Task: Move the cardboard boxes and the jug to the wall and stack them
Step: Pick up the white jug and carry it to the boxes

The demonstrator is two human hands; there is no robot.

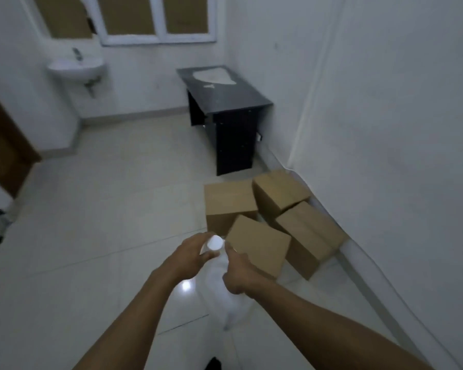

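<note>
A clear plastic jug [225,287] with a white cap [215,243] hangs upright in front of me, above the tiled floor. My left hand [191,256] grips its neck just under the cap. My right hand [238,271] holds the jug's right shoulder with curled fingers. Several brown cardboard boxes lie jumbled on the floor by the right wall [385,156]: one at the near front [259,244], one to its right [309,236], one behind on the left [227,201] and one tilted behind on the right [280,190].
A black desk [225,102] stands against the right wall beyond the boxes. A white washbasin [75,66] hangs on the far wall under a window [155,20]. A brown door [3,145] is at the left. Bare pale floor tiles [104,209] stretch left of the boxes.
</note>
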